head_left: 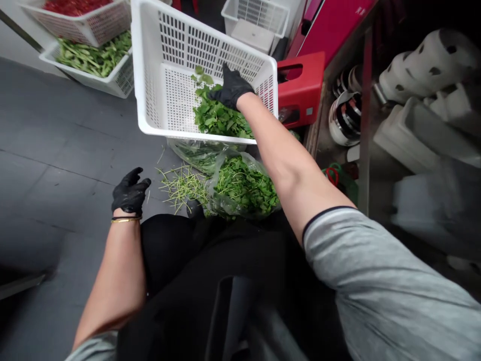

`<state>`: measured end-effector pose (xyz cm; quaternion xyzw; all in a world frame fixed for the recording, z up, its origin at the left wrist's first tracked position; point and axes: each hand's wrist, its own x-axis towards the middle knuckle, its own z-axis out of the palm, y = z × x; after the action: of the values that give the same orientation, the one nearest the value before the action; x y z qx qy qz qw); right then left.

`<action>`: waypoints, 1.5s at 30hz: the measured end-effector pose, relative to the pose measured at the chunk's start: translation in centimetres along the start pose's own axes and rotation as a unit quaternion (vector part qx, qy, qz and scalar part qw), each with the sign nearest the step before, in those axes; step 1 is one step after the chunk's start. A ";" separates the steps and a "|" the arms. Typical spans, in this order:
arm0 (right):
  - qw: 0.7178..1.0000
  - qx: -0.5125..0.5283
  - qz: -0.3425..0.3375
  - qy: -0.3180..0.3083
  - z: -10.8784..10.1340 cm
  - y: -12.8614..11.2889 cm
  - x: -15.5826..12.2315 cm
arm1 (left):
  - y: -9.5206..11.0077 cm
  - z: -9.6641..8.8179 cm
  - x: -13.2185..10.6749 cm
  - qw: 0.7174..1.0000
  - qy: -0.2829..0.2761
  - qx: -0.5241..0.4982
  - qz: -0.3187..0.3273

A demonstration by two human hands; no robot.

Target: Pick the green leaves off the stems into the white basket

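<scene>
Leafy greens are the thing in hand, heaped in the near right corner of the white basket, which is my landmark for everything here.

Far left of the basket: two stacked crates, the top one with something red in it, the lower one full of green stalks. They sit well apart from the basket.

Below and left of the basket: my left hand, black glove, fingers curled loosely together, holding nothing that I can see. It hovers over the grey floor, likely just out of the way.

Below the basket's near edge: a scatter of stripped stems on the floor, and just beside them a clear plastic bag stuffed with more greens. The bag sits right under the basket rim, near enough for short moves between them, I'd judge.

The basket is tilted with its open side toward me, so the leaves slide to the near corner where I can reach them.

Inside the basket, right side: my right hand, black glove, palm down on top of the greens, fingers bent. Can't tell if it's pinching leaves or just resting on them.

Right of the basket: a red crate, touching or nearly so. Further right, shelving with stacked bowls, blurry.
</scene>
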<state>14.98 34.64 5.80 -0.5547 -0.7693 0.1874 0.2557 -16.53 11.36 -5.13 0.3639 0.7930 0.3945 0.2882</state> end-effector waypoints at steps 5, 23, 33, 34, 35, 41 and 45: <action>0.954 -0.223 0.068 -0.187 3.4 4.4 -9.4 | 2.3 0.6 -2.3 0.991 -0.003 -0.118 0.067; 0.888 -0.069 0.180 -0.418 2.5 10.2 -25.0 | 4.3 4.2 -12.0 0.941 -0.281 -0.185 -0.036; 0.843 0.447 0.263 -0.141 6.2 -2.6 -31.4 | 6.5 7.9 -16.5 0.929 -0.275 -0.244 -0.041; 0.848 0.444 0.258 -0.131 6.6 -3.4 -31.6 | 6.5 7.9 -16.4 0.925 -0.274 -0.259 -0.042; 0.854 0.437 0.250 -0.131 6.7 -4.0 -31.6 | 6.4 7.9 -16.3 0.919 -0.279 -0.274 -0.043; 0.886 0.410 0.195 -0.088 4.1 -4.1 -28.9 | 5.5 7.3 -15.9 0.900 -0.346 -0.265 -0.010; 0.887 0.425 0.172 -0.057 3.7 -3.4 -26.8 | 6.2 6.9 -16.9 0.852 -0.413 -0.319 -0.046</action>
<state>17.01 8.11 -0.24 -0.5047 -0.5219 0.5691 0.3861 0.33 3.24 -0.70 0.3444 0.4469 0.4256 0.7075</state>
